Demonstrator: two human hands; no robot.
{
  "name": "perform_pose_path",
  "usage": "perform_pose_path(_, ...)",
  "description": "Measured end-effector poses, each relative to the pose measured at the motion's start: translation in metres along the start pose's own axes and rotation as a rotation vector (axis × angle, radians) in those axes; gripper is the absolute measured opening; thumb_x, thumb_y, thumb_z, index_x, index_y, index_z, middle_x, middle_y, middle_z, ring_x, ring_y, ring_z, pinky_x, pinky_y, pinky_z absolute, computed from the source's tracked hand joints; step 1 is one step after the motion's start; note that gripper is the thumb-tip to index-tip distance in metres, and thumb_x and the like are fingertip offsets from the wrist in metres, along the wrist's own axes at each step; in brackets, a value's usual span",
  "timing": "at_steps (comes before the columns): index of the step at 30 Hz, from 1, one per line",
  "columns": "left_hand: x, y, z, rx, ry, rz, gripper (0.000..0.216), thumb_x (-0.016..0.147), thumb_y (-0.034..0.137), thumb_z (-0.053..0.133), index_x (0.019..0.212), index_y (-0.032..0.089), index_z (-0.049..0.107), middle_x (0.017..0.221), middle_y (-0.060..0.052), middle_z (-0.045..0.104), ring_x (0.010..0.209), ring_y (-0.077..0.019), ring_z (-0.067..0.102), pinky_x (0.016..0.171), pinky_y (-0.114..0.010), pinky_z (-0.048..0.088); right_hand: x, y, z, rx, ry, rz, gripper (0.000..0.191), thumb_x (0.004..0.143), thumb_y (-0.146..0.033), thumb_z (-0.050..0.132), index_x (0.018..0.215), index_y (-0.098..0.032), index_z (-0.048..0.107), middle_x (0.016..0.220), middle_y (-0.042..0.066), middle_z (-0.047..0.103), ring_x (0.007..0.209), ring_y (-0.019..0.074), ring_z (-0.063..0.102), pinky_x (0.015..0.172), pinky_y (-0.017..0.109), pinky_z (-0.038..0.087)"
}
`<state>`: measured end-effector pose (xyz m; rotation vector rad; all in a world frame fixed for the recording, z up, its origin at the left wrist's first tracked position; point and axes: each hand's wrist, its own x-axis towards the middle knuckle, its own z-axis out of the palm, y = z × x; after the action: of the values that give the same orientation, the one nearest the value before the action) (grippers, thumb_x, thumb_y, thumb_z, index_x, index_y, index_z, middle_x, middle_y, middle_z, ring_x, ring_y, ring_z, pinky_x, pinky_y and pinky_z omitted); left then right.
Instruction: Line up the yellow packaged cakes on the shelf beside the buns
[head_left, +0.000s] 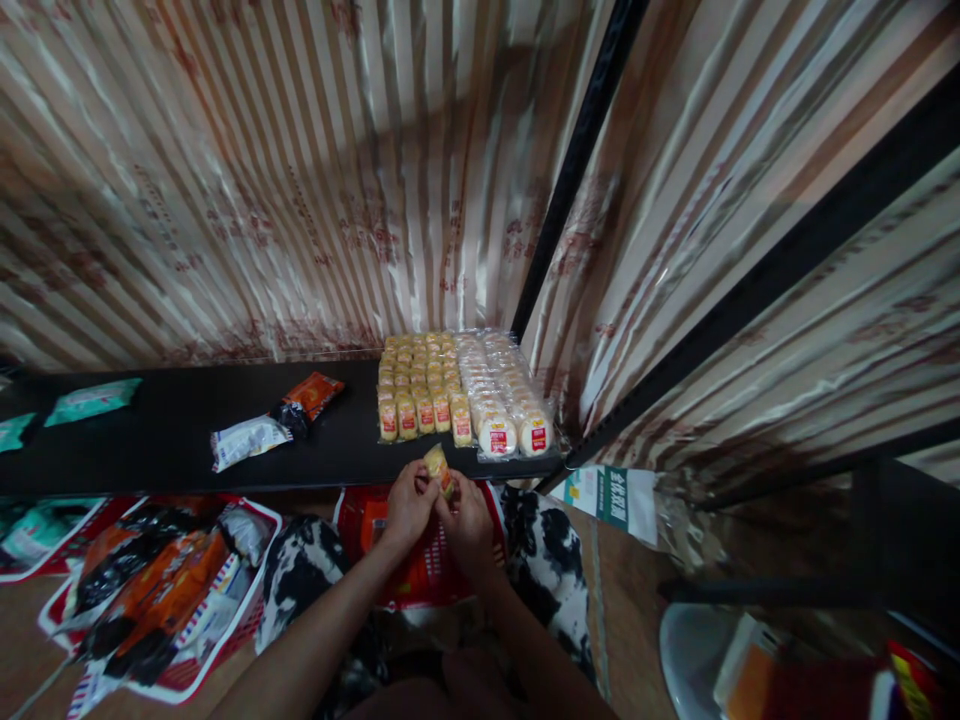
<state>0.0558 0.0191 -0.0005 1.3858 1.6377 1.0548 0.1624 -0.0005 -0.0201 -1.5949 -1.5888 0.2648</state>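
Observation:
A small yellow wrapped snack cake (pixel 437 466) is pinched between my left hand (pixel 411 503) and my right hand (pixel 466 520), just off the front edge of the black shelf (pixel 180 400). Both hands have their fingers closed on its wrapper. Beyond them, rows of similar yellow wrapped snack cakes (pixel 416 385) stand on the shelf. Right of those sit rows of round white cakes in clear wrappers (pixel 517 435) with red labels. Below my hands, a red basket (pixel 405 590) rests between my legs; its contents are mostly hidden.
On the shelf's left part lie an orange packet (pixel 313 396), a white packet (pixel 250 441) and green packets (pixel 94 400). A red-and-white basket (pixel 271 520) of orange and black packets stands on the floor at left. Black metal posts (pixel 574 150) and a striped curtain (pixel 300 180) border the shelf.

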Motion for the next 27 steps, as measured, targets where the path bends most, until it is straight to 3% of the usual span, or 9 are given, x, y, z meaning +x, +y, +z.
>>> perform_pose_path(6, 0.019, 0.018, 0.001, 0.099, 0.039, 0.074, 0.021, 0.079, 0.021, 0.051, 0.098, 0.016, 0.058, 0.089, -0.003, 0.061, 0.072, -0.0118, 0.056, 0.072, -0.023, 0.044, 0.012, 0.012, 0.006, -0.01, 0.092, -0.134, 0.041, 0.089, -0.032, 0.038, 0.119, -0.008, 0.051, 0.118, 0.019, 0.058, 0.112, 0.0256, 0.051, 0.094, 0.044, 0.043)
perform_pose_path(11, 0.036, 0.037, -0.002, 0.246, 0.047, 0.042, 0.026, 0.082, 0.018, 0.049, 0.106, 0.014, 0.057, 0.096, -0.007, 0.063, 0.079, -0.0148, 0.058, 0.077, -0.026, 0.044, 0.027, 0.019, 0.009, -0.028, 0.064, -0.165, 0.043, 0.088, -0.02, 0.031, 0.127, -0.006, 0.046, 0.135, 0.019, 0.045, 0.128, 0.0243, 0.037, 0.102, 0.045, 0.037)
perform_pose_path(16, 0.05, 0.044, 0.002, 0.324, 0.04, 0.005, 0.031, 0.084, 0.017, 0.048, 0.114, 0.013, 0.055, 0.11, -0.01, 0.062, 0.1, -0.0182, 0.057, 0.088, -0.027, 0.041, 0.039, 0.027, 0.017, -0.031, 0.031, -0.141, 0.05, 0.085, -0.015, 0.031, 0.134, -0.008, 0.04, 0.14, 0.017, 0.039, 0.134, 0.0232, 0.03, 0.106, 0.047, 0.033)
perform_pose_path(27, 0.069, 0.052, 0.014, 0.32, 0.027, 0.015, 0.031, 0.083, 0.015, 0.048, 0.114, 0.015, 0.056, 0.116, -0.011, 0.06, 0.109, -0.021, 0.054, 0.095, -0.032, 0.038, 0.045, 0.043, 0.033, -0.041, 0.055, -0.208, 0.053, 0.086, -0.015, 0.03, 0.138, -0.008, 0.033, 0.142, 0.017, 0.037, 0.135, 0.0248, 0.026, 0.104, 0.051, 0.034)
